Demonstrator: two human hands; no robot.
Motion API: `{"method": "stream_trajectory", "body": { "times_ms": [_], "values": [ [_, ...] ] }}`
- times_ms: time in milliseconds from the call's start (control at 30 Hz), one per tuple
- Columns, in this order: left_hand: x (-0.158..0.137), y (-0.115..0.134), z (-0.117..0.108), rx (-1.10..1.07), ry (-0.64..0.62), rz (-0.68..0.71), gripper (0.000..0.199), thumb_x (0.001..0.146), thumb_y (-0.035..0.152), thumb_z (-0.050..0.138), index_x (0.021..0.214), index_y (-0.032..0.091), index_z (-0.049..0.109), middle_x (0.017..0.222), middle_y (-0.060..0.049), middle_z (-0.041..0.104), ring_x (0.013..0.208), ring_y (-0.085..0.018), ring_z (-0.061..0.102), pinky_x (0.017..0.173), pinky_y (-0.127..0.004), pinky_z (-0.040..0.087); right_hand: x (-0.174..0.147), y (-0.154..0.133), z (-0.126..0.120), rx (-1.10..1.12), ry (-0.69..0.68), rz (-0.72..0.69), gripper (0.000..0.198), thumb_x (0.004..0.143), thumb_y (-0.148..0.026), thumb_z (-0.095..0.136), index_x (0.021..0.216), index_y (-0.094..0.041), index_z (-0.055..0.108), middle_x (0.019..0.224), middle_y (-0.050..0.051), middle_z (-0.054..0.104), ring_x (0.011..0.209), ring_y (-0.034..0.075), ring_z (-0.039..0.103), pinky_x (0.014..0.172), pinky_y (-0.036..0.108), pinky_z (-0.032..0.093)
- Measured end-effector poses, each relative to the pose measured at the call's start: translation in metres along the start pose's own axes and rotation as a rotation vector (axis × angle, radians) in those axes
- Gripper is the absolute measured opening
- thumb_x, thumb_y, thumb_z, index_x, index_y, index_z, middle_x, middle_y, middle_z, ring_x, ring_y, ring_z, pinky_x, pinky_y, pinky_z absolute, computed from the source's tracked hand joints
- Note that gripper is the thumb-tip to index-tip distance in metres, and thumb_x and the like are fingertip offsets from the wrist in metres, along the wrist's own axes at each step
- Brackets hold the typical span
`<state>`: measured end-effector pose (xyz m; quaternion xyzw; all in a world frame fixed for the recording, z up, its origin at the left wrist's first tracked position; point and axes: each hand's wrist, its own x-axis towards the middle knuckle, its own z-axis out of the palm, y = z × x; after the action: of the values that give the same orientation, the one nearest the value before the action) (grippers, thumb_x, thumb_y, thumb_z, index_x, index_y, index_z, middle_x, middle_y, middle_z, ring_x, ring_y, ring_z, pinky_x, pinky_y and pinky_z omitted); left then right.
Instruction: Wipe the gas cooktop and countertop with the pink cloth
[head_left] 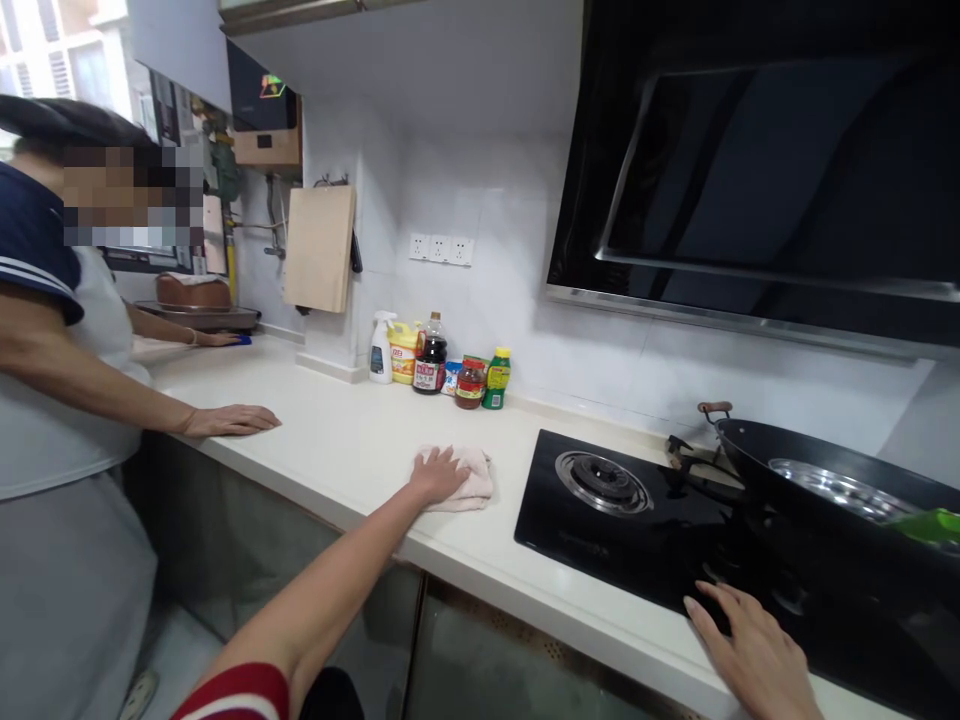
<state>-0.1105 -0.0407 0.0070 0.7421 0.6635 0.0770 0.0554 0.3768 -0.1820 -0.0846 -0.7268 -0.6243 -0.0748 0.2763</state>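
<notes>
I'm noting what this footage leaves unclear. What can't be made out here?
All in the head view:
- Counter beneath the pink cloth: hidden by the cloth and the left hand.
- Right hand: its forearm is cut off by the bottom edge.
- Wok: far side cut off by the right edge, as is the green object.
- Blue item: mostly covered by a co-worker's hand.

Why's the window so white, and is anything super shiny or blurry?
In the head view, the window is washed out, probably by strong daylight; also in the head view, the black range hood shows bluish reflections and the metal dish in the wok glints, while the cloth under the left hand looks fairly clear.
</notes>
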Motion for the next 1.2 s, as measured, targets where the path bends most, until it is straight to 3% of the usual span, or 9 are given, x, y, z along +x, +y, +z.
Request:
{"method": "stream_trajectory", "body": {
  "times_ms": [133, 267, 400, 533, 867, 1000, 1200],
  "values": [
    [-0.002, 0.037, 0.007, -0.072, -0.039, 0.154, 0.060, 0.101, 0.051, 0.023, 0.153, 0.025, 0.041, 0.166, -0.008, 0.029, 0.154, -0.031, 0.022, 0.119, -0.060, 0.019, 0.000, 0.000, 0.002, 0.016, 0.034, -0.018, 0.063, 0.088, -0.072, 0.037, 0.122, -0.029, 0.067, 0.135, 0.010, 0.060, 0.128, 0.036, 0.053, 0.107, 0.061, 0.037],
    [-0.028, 0.077, 0.019, -0.147, -0.094, 0.350, 0.064, 0.102, 0.056, 0.023, 0.158, 0.027, 0.030, 0.166, -0.003, 0.030, 0.153, -0.022, 0.024, 0.123, -0.049, 0.020, 0.000, 0.003, 0.005, 0.018, 0.042, -0.031, 0.060, 0.089, -0.071, 0.038, 0.122, -0.029, 0.066, 0.134, 0.009, 0.061, 0.127, 0.035, 0.054, 0.108, 0.061, 0.038],
    [-0.048, 0.106, 0.028, -0.175, -0.120, 0.468, 0.060, 0.100, 0.060, 0.029, 0.153, 0.033, 0.041, 0.170, 0.002, 0.017, 0.156, -0.023, 0.015, 0.125, -0.049, 0.014, -0.001, 0.005, 0.005, -0.012, 0.037, -0.047, 0.061, 0.090, -0.070, 0.038, 0.124, -0.027, 0.065, 0.134, 0.010, 0.061, 0.126, 0.036, 0.055, 0.107, 0.061, 0.039],
    [-0.037, 0.125, 0.028, -0.165, -0.134, 0.444, 0.065, 0.098, 0.064, 0.028, 0.154, 0.033, 0.039, 0.171, -0.002, 0.007, 0.157, -0.030, 0.007, 0.123, -0.059, 0.008, -0.003, -0.001, 0.001, -0.050, 0.036, -0.046, 0.062, 0.092, -0.069, 0.034, 0.126, -0.026, 0.064, 0.134, 0.011, 0.060, 0.125, 0.036, 0.055, 0.106, 0.060, 0.039],
    [0.020, 0.177, 0.033, -0.099, -0.106, 0.328, 0.074, 0.094, 0.068, 0.027, 0.157, 0.028, 0.034, 0.172, -0.008, 0.008, 0.155, -0.042, 0.005, 0.120, -0.063, 0.004, -0.002, -0.014, -0.006, -0.032, 0.049, -0.026, 0.063, 0.094, -0.068, 0.030, 0.122, -0.024, 0.065, 0.131, 0.011, 0.061, 0.125, 0.035, 0.054, 0.108, 0.060, 0.037],
    [0.024, 0.206, 0.039, -0.095, -0.109, 0.353, 0.077, 0.093, 0.069, 0.028, 0.156, 0.025, 0.035, 0.171, -0.010, 0.007, 0.154, -0.044, 0.005, 0.119, -0.064, 0.002, -0.001, -0.017, -0.009, 0.017, 0.088, -0.006, 0.067, 0.096, -0.067, 0.024, 0.132, -0.021, 0.058, 0.135, 0.013, 0.058, 0.127, 0.035, 0.052, 0.109, 0.059, 0.037],
    [0.007, 0.240, 0.047, -0.111, -0.120, 0.439, 0.077, 0.092, 0.070, 0.026, 0.157, 0.028, 0.031, 0.172, -0.007, 0.004, 0.154, -0.042, 0.003, 0.119, -0.065, 0.001, 0.000, -0.018, -0.010, 0.058, 0.285, -0.011, 0.075, 0.096, -0.068, 0.023, 0.134, -0.012, 0.055, 0.138, 0.021, 0.053, 0.132, 0.038, 0.046, 0.111, 0.056, 0.035]
  ]
}}
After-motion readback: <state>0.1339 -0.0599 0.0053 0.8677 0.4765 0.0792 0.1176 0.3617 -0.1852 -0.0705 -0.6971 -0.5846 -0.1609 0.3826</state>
